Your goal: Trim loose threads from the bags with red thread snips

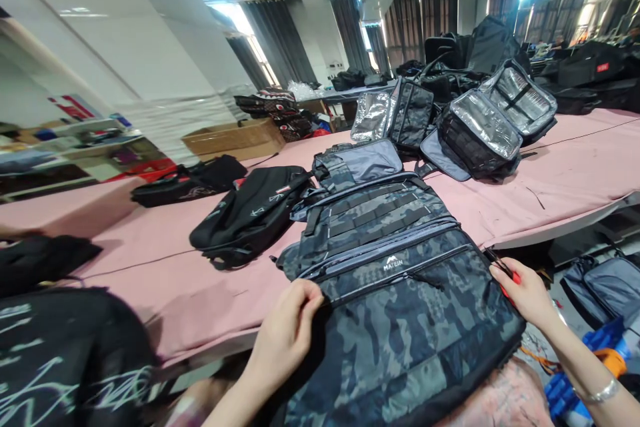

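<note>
A dark camouflage backpack (390,280) lies flat on the pink table (190,293) in front of me, its front pockets up and a white logo at its middle. My left hand (287,330) pinches the fabric at the backpack's left edge, fingers closed on it. My right hand (523,290) rests at the backpack's right edge and is closed round a small red-handled tool (507,275), likely thread snips, whose dark tip points at the bag.
A black backpack (250,213) lies just left of the camouflage one, another black bag (190,183) behind it. Open cooler bags with silver lining (480,127) stand at the back right. A cardboard box (235,139) sits behind. Bags (605,287) lie on the floor at right.
</note>
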